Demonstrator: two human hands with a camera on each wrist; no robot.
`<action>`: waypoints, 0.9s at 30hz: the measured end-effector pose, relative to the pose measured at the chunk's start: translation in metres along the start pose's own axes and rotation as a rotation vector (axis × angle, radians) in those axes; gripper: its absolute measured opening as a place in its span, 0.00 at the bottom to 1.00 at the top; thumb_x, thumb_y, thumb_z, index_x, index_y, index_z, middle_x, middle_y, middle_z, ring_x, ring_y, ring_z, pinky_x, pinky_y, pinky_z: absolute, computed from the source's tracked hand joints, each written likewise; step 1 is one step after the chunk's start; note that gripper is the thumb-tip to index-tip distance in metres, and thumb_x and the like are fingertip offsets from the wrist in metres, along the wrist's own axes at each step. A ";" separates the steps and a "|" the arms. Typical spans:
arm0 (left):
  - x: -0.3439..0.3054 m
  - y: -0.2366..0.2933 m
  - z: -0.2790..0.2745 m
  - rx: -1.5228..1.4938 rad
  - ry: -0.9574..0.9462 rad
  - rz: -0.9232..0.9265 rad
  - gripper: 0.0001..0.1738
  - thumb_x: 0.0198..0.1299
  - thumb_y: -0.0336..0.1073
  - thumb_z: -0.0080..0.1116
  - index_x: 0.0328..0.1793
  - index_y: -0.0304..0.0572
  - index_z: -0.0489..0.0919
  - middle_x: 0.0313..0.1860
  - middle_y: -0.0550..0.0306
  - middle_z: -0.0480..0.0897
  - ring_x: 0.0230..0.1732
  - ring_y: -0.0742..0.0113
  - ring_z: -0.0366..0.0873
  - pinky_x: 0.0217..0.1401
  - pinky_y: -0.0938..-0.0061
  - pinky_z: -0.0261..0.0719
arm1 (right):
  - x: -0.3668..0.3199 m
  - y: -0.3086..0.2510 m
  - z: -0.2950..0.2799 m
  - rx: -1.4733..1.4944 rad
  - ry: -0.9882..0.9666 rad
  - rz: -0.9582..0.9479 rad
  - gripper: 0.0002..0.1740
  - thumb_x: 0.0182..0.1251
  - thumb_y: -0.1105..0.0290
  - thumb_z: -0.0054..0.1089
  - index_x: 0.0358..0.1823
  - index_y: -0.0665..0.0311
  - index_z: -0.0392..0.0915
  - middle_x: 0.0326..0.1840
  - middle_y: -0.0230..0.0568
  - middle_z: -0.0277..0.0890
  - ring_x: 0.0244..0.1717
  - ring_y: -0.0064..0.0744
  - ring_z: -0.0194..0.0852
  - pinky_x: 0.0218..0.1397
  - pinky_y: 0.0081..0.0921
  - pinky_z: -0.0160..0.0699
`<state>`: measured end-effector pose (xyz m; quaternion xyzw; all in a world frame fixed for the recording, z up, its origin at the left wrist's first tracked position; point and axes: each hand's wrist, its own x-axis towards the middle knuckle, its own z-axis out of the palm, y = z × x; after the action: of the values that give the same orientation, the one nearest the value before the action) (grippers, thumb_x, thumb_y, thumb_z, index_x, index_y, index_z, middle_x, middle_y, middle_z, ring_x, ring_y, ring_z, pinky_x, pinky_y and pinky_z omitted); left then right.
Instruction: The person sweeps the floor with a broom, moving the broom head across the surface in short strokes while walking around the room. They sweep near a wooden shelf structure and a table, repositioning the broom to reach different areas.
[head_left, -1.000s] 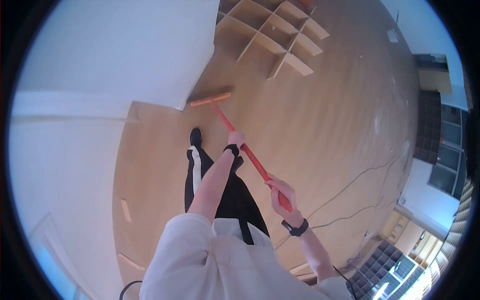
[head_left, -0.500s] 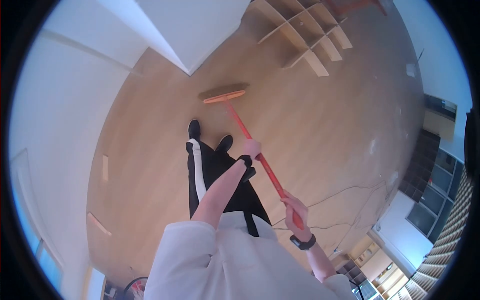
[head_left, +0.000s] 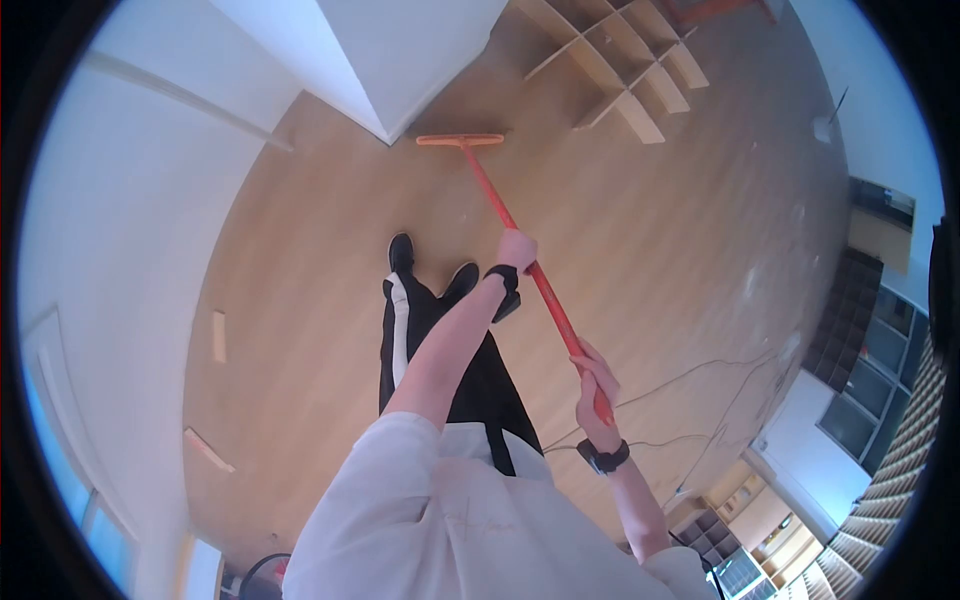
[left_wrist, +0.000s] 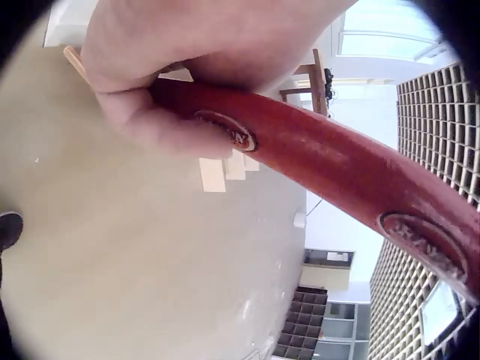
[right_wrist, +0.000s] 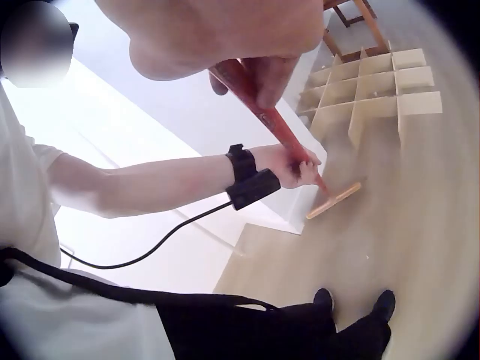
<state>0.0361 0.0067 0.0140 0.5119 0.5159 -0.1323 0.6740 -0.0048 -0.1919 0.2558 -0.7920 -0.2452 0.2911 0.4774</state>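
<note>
As the head camera looks down, a person in a white top (head_left: 460, 530) holds a red-handled broom (head_left: 555, 305) with both hands: the left hand (head_left: 517, 250) grips partway down the handle, the right hand (head_left: 598, 395) grips near its upper end. The orange broom head (head_left: 460, 140) is at the brown floor (head_left: 650, 230), just beside a white wall corner (head_left: 388, 120); a wooden grid shelf (head_left: 620, 60) stands farther right.

From the left wrist, the left fingers curl round the handle, which bears oval labels (left_wrist: 424, 244), their lettering too blurred to read with confidence.

From the right wrist, the right hand wraps the handle close up; beyond are the left hand, broom head and dark shoes (right_wrist: 384, 305).
</note>
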 end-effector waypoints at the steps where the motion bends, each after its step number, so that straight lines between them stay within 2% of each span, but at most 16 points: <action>1: -0.003 -0.007 -0.002 0.021 0.025 -0.025 0.14 0.53 0.30 0.47 0.21 0.24 0.74 0.16 0.41 0.78 0.18 0.52 0.82 0.17 0.63 0.83 | -0.005 -0.004 0.004 -0.016 0.028 0.026 0.12 0.66 0.77 0.40 0.42 0.72 0.75 0.57 0.56 0.71 0.55 0.42 0.72 0.57 0.29 0.71; 2: -0.004 -0.010 -0.001 0.079 -0.012 -0.077 0.11 0.51 0.31 0.51 0.22 0.30 0.78 0.18 0.45 0.80 0.20 0.55 0.82 0.21 0.62 0.83 | -0.010 -0.008 0.004 -0.036 0.059 0.048 0.11 0.64 0.79 0.42 0.40 0.72 0.76 0.55 0.56 0.73 0.52 0.41 0.75 0.53 0.27 0.74; 3: 0.006 -0.024 0.006 0.084 -0.021 -0.088 0.11 0.51 0.31 0.51 0.22 0.30 0.78 0.18 0.45 0.80 0.20 0.55 0.82 0.21 0.62 0.83 | -0.011 -0.014 0.003 -0.037 0.062 0.062 0.11 0.64 0.79 0.42 0.40 0.72 0.76 0.55 0.56 0.73 0.52 0.41 0.75 0.53 0.27 0.74; 5: 0.039 -0.061 0.027 0.699 -0.055 0.175 0.07 0.46 0.35 0.59 0.21 0.42 0.82 0.18 0.53 0.81 0.21 0.59 0.83 0.25 0.65 0.82 | -0.010 -0.028 -0.002 -0.035 0.079 0.055 0.10 0.63 0.81 0.43 0.38 0.71 0.76 0.54 0.57 0.74 0.49 0.41 0.77 0.50 0.27 0.75; 6: 0.034 -0.053 0.031 0.701 -0.069 0.176 0.07 0.46 0.35 0.59 0.21 0.42 0.82 0.18 0.53 0.81 0.21 0.59 0.83 0.25 0.65 0.82 | -0.009 -0.033 -0.007 -0.041 0.087 0.065 0.10 0.63 0.81 0.43 0.38 0.71 0.76 0.54 0.57 0.74 0.49 0.41 0.77 0.50 0.27 0.75; 8: 0.018 -0.033 0.030 1.288 -0.328 0.444 0.03 0.40 0.37 0.63 0.20 0.51 0.84 0.17 0.60 0.82 0.22 0.60 0.82 0.26 0.67 0.78 | -0.005 -0.037 -0.011 -0.097 0.081 0.081 0.10 0.61 0.81 0.44 0.37 0.70 0.77 0.54 0.58 0.74 0.48 0.42 0.78 0.50 0.27 0.75; 9: 0.017 -0.032 0.031 1.292 -0.339 0.450 0.03 0.40 0.37 0.63 0.20 0.51 0.84 0.17 0.60 0.82 0.22 0.60 0.82 0.26 0.67 0.78 | -0.004 -0.036 -0.012 -0.099 0.091 0.088 0.10 0.61 0.81 0.44 0.37 0.70 0.77 0.54 0.58 0.74 0.48 0.42 0.78 0.50 0.27 0.75; 11: 0.018 -0.023 0.032 1.477 -0.370 0.745 0.04 0.37 0.38 0.66 0.19 0.50 0.84 0.17 0.62 0.81 0.21 0.59 0.81 0.23 0.67 0.76 | 0.006 -0.036 -0.019 -0.161 0.062 0.075 0.09 0.61 0.82 0.45 0.36 0.70 0.77 0.54 0.58 0.74 0.47 0.43 0.78 0.50 0.28 0.75; 12: 0.038 -0.034 0.054 1.353 -0.370 0.537 0.05 0.34 0.39 0.67 0.20 0.51 0.84 0.18 0.61 0.82 0.22 0.59 0.81 0.23 0.64 0.76 | 0.012 -0.014 -0.021 -0.169 0.079 0.074 0.09 0.61 0.82 0.45 0.36 0.70 0.77 0.54 0.58 0.74 0.47 0.43 0.78 0.50 0.28 0.75; 13: 0.037 -0.031 0.054 1.358 -0.377 0.543 0.05 0.34 0.39 0.67 0.20 0.51 0.84 0.18 0.61 0.82 0.22 0.59 0.81 0.23 0.64 0.76 | 0.016 -0.018 -0.023 -0.176 0.074 0.082 0.09 0.60 0.82 0.45 0.36 0.71 0.77 0.54 0.59 0.74 0.48 0.44 0.78 0.50 0.28 0.75; 15: 0.035 -0.025 0.053 1.512 -0.413 0.677 0.03 0.38 0.39 0.69 0.23 0.59 0.86 0.17 0.67 0.81 0.23 0.66 0.80 0.25 0.64 0.68 | 0.027 -0.029 -0.026 -0.186 0.074 0.089 0.09 0.60 0.82 0.45 0.36 0.71 0.77 0.54 0.59 0.74 0.48 0.44 0.78 0.50 0.29 0.75; 19: 0.044 -0.025 0.058 1.511 -0.402 0.718 0.03 0.38 0.40 0.68 0.23 0.59 0.86 0.18 0.67 0.81 0.23 0.65 0.80 0.27 0.62 0.67 | 0.044 -0.041 -0.027 -0.140 0.072 0.148 0.10 0.60 0.82 0.45 0.37 0.72 0.77 0.54 0.61 0.73 0.49 0.46 0.77 0.52 0.30 0.75; 20: 0.047 -0.022 0.059 1.446 -0.489 0.617 0.02 0.41 0.39 0.65 0.23 0.57 0.86 0.19 0.66 0.81 0.23 0.64 0.81 0.27 0.61 0.67 | 0.045 -0.043 -0.028 -0.133 0.067 0.160 0.10 0.60 0.82 0.45 0.37 0.72 0.77 0.54 0.61 0.73 0.50 0.46 0.77 0.52 0.30 0.75; 24: 0.054 -0.001 0.062 1.442 -0.472 0.684 0.04 0.44 0.37 0.61 0.23 0.55 0.86 0.19 0.64 0.82 0.24 0.63 0.81 0.30 0.59 0.71 | 0.046 -0.042 -0.029 -0.084 0.126 0.130 0.10 0.62 0.80 0.44 0.38 0.74 0.76 0.54 0.62 0.73 0.51 0.46 0.76 0.53 0.30 0.75; 26: 0.058 -0.001 0.067 1.084 -0.479 0.574 0.10 0.48 0.33 0.55 0.18 0.44 0.82 0.18 0.56 0.81 0.21 0.60 0.81 0.25 0.59 0.77 | 0.042 -0.040 -0.028 0.000 0.233 0.152 0.11 0.64 0.78 0.43 0.39 0.75 0.76 0.53 0.62 0.72 0.51 0.46 0.76 0.53 0.29 0.76; 27: 0.057 0.001 0.074 1.087 -0.484 0.585 0.10 0.48 0.33 0.55 0.18 0.44 0.82 0.18 0.56 0.81 0.21 0.60 0.81 0.25 0.59 0.77 | 0.038 -0.036 -0.026 -0.004 0.244 0.150 0.11 0.64 0.78 0.43 0.39 0.75 0.76 0.53 0.62 0.72 0.51 0.46 0.76 0.53 0.29 0.76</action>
<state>0.1030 -0.0343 -0.0372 0.8538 0.0495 -0.2967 0.4250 0.0366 -0.1674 0.2896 -0.8386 -0.1259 0.2271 0.4790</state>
